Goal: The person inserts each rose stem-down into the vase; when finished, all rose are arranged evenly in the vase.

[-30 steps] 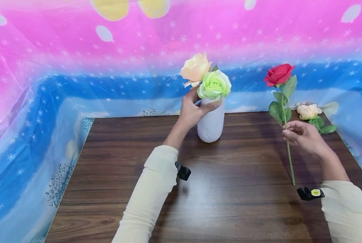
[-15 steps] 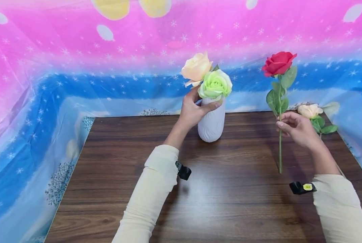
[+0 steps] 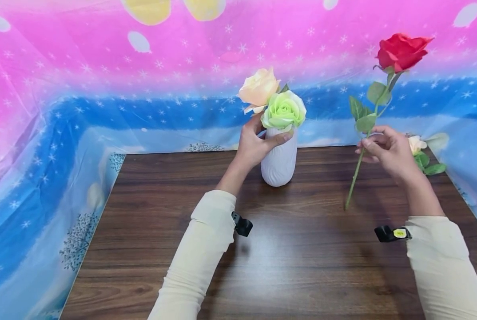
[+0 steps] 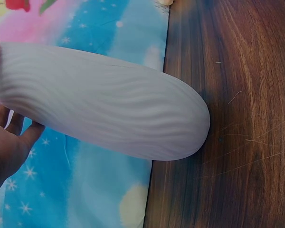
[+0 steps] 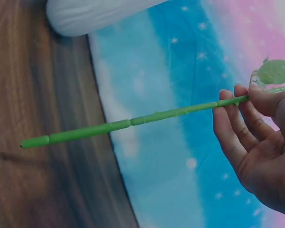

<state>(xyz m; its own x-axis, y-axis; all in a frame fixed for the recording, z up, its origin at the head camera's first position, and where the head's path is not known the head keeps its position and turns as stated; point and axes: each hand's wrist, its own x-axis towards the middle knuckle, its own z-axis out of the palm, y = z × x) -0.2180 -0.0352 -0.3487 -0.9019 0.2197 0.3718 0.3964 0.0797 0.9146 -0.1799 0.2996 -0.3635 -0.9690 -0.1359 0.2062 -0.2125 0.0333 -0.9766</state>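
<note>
A white wavy-ribbed vase stands upright at the back of the table, holding a peach rose and a green-and-white rose. My left hand grips it around the neck, thumb across the front; the left wrist view shows the vase large, with fingers behind its upper part. To the right, my right hand pinches the stem of a red rose just below its leaves. The rose tilts, bloom to the upper right. Its bare green stem points down over the table in the right wrist view.
Another peach rose with green leaves lies at the table's back right corner, partly hidden behind my right hand. The dark wooden table ends against a pink and blue snowflake backdrop.
My right hand has lifted the red rose and moved slightly left, tilting it so the bloom leans right and the stem end swings left. The left hand and vase have stayed still.
</note>
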